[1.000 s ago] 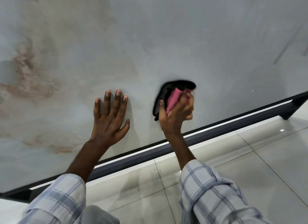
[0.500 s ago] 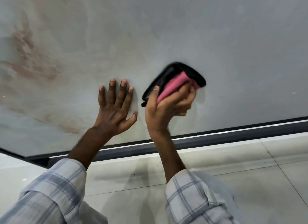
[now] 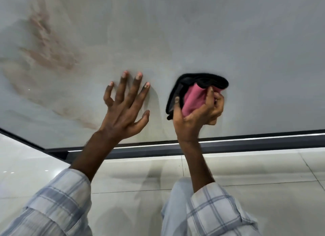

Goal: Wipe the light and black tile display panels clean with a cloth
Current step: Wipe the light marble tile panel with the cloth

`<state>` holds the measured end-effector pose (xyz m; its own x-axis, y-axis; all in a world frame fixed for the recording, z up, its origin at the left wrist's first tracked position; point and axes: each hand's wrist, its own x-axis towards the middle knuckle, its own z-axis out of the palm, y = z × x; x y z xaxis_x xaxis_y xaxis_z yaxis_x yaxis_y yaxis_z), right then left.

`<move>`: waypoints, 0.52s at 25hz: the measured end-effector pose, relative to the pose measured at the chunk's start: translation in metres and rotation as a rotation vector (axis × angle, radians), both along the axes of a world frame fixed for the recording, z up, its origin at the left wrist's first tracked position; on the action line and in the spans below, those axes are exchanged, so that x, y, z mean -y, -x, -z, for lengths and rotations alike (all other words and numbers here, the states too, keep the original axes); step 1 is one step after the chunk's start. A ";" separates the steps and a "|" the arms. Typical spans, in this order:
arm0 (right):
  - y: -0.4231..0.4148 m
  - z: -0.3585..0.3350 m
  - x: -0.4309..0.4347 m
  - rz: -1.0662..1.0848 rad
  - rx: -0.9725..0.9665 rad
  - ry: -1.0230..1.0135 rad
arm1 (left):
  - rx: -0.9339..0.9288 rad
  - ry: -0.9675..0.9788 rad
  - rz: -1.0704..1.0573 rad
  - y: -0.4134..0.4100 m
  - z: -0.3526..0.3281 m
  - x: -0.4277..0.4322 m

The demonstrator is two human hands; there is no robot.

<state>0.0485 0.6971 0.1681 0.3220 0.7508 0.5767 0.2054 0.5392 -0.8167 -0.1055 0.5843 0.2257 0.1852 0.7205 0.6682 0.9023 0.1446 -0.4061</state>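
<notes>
My left hand (image 3: 123, 115) was raised from a checked sleeve (image 3: 58, 206), forearm slanting up and to the right, back of the hand toward me. Its fingers (image 3: 136, 88) were spread apart and mostly straight, the little one bent, with their tips up against the light panel (image 3: 219, 33); the thumb stuck out toward my other hand. Whether the palm touched the panel I could not tell. It held nothing.

My right hand (image 3: 197, 118) came up almost vertically from the other sleeve (image 3: 216, 211), wrist just above the dark rail (image 3: 255, 145) at the panel's bottom edge. Its fingers were curled tight round the cloth (image 3: 192, 99), the thumb on the left side of the wad and the other fingers folded over its right.

The cloth was a folded wad, black outside and pink inside, standing out above and to the left of the clamping fingers and lying against the panel. Its pink fold ran from lower left to upper right, and the black edge arched over the top, pointing right. It sat just right of my left thumb, apart from it, and was somewhat blurred.

Below the rail, under both wrists, lay the glossy pale floor (image 3: 263, 179).
</notes>
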 end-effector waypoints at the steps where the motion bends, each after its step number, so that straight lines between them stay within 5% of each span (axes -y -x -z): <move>1: -0.001 0.011 0.004 0.007 -0.075 0.094 | 0.011 -0.034 0.004 0.006 -0.007 0.012; 7: 0.030 0.060 0.038 0.017 -0.477 0.896 | 0.003 -0.052 -0.102 0.078 -0.029 0.045; 10: 0.059 0.071 0.056 0.093 -0.669 1.007 | -0.105 -0.063 0.011 0.105 -0.015 0.042; 13: 0.068 0.076 0.054 0.183 -0.654 1.017 | -0.090 -0.141 0.106 0.105 -0.012 0.035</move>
